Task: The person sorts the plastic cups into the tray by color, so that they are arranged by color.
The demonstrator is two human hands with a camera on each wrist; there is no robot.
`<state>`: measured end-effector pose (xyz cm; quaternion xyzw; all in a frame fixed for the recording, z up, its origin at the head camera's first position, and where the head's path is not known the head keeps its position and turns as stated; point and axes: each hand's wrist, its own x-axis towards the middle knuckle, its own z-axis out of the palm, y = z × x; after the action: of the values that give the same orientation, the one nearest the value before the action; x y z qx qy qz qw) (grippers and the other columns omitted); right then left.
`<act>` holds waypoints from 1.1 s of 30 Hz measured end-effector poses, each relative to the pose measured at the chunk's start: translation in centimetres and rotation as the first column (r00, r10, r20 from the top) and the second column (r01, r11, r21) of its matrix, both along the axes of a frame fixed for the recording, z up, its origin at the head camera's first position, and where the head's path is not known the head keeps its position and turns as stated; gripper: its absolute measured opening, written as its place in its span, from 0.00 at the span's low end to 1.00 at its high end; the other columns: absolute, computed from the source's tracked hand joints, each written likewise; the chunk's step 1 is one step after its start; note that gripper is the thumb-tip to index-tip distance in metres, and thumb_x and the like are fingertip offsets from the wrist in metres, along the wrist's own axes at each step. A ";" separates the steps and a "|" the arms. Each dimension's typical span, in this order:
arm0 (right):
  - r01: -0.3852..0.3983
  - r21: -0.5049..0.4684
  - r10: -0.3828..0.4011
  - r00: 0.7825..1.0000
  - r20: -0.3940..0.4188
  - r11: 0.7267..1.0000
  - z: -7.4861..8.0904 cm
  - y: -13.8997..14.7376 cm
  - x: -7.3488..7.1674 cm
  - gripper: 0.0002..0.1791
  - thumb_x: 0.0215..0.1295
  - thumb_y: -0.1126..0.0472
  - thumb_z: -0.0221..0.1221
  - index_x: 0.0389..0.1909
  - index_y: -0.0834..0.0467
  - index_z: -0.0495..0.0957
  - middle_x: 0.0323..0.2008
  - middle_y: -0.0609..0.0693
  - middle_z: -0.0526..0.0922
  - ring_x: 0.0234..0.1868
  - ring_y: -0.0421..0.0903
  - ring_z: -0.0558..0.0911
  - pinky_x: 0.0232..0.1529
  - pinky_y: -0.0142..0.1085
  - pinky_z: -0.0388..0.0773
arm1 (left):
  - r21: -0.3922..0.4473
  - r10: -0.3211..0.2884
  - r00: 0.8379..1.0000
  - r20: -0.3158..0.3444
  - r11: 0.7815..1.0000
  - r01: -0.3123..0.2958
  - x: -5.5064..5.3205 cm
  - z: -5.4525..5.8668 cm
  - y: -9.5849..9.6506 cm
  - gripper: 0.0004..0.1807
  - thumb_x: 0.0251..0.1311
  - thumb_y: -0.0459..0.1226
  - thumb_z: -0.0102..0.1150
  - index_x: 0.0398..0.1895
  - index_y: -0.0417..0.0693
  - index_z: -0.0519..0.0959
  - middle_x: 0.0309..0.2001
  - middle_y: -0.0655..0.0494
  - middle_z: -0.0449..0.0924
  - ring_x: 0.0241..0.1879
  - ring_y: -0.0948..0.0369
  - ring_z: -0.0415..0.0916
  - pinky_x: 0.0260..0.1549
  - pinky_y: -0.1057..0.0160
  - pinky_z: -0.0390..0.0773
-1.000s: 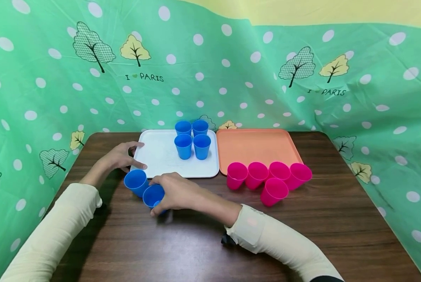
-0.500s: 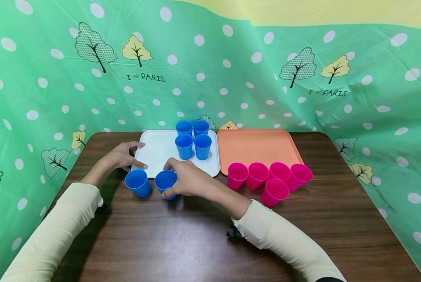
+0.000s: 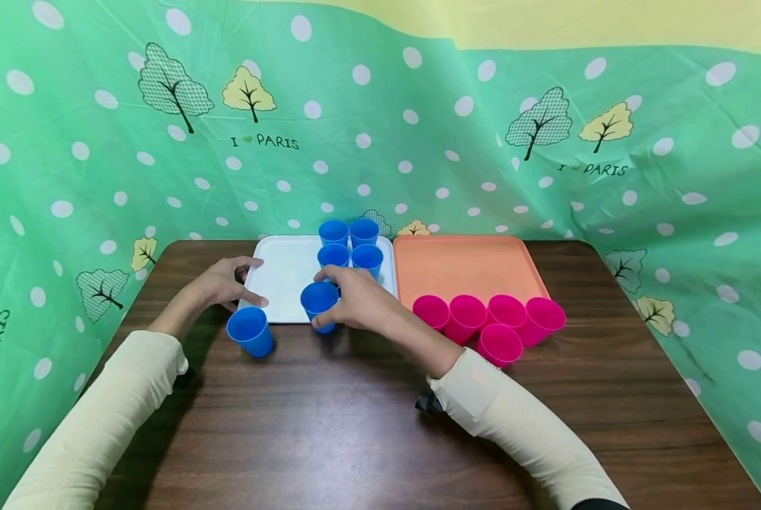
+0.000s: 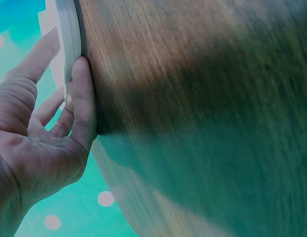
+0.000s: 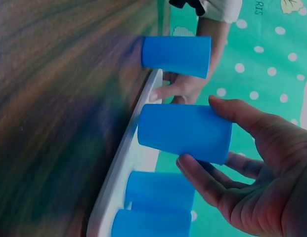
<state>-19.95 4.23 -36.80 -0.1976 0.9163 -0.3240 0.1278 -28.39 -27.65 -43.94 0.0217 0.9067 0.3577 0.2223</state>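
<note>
My right hand [image 3: 363, 301] pinches a blue plastic cup [image 3: 317, 301] near its rim, thumb on one side and fingers on the other. In the right wrist view this cup [image 5: 183, 131] is at the front edge of the white tray [image 3: 281, 283]. My left hand [image 3: 217, 283] holds the left edge of that tray; the left wrist view has fingers [image 4: 83, 94] against the tray's side. Several blue cups [image 3: 333, 230] stand upright on the tray's right half, partly hidden by my right hand. Another blue cup [image 3: 251, 333] stands on the table before the tray's left corner.
An orange tray [image 3: 463, 262] lies to the right, beside the white one. Several pink cups [image 3: 466, 319] are grouped on the table at its front edge, one nearer me. A green patterned cloth [image 3: 380, 106] hangs behind the brown wooden table [image 3: 329, 432].
My right hand has carried its blue cup right and away from me, from beside the other front cup to the white tray's front edge. My left hand stays at the tray's left edge.
</note>
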 end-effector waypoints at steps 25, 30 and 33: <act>0.131 -0.015 -0.130 0.991 0.038 0.991 -1.0 0.9 -1.4 0.45 0.62 0.53 0.84 0.79 0.54 0.77 0.76 0.61 0.81 0.77 0.67 0.81 0.73 0.67 0.82 | -0.001 0.006 1.000 0.011 1.000 -0.006 -0.1 -0.3 -0.1 0.60 0.58 0.45 0.90 0.90 0.46 0.63 0.60 0.38 0.65 0.46 0.49 0.73 0.40 0.51 0.96; 0.128 0.001 -0.128 0.991 0.030 0.992 -1.0 1.0 -1.5 0.46 0.61 0.52 0.84 0.79 0.53 0.77 0.76 0.61 0.82 0.76 0.67 0.82 0.72 0.67 0.83 | -0.001 0.001 1.000 0.003 1.000 -0.001 -0.1 -0.3 -0.1 0.60 0.58 0.46 0.89 0.90 0.46 0.63 0.61 0.38 0.66 0.44 0.50 0.74 0.41 0.49 0.96; 0.124 0.016 -0.124 0.992 0.021 0.992 -0.7 1.1 -1.4 0.46 0.61 0.50 0.85 0.79 0.52 0.78 0.75 0.61 0.82 0.75 0.67 0.82 0.71 0.67 0.84 | -0.006 0.000 1.000 0.003 1.000 0.000 -0.1 -0.3 -0.1 0.61 0.58 0.46 0.89 0.90 0.46 0.63 0.61 0.37 0.67 0.45 0.49 0.75 0.41 0.49 0.96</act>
<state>-21.34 5.29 -37.52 -0.1358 0.9277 -0.3268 0.1188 -28.53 -27.76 -44.25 0.0204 0.9074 0.3551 0.2238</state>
